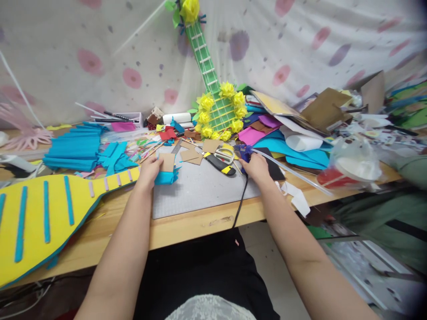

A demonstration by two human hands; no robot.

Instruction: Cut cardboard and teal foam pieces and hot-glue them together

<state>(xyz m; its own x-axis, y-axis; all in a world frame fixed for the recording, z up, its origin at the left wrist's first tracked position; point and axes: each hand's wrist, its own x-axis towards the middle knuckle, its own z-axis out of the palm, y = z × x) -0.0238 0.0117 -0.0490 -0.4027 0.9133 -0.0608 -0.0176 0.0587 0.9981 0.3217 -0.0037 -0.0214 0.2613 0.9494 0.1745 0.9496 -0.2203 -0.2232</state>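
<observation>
My left hand [150, 171] is closed on a small brown cardboard square [167, 162] at the left edge of the grey cutting mat [200, 195]. Blue crepe paper [167, 178] sits just under that square. Over the mat's right side, my right hand [256, 166] is wrapped round a blue hot glue gun [244, 152]. A long clear glue stick [293, 172] sticks out behind it, and a black cord [240, 202] hangs over the table edge. Between my hands lie a yellow-and-black utility knife [219, 164], scissors [224, 154] and loose cardboard pieces [191, 155].
A yellow paper guitar [30, 209] lies at the left; a green one [208, 66] with yellow flowers leans against the back curtain. Folded blue crepe paper [75, 149] is behind on the left. Coloured sheets [307, 153] and a bagged cup [350, 166] stand right, beside another person's sleeve [410, 166].
</observation>
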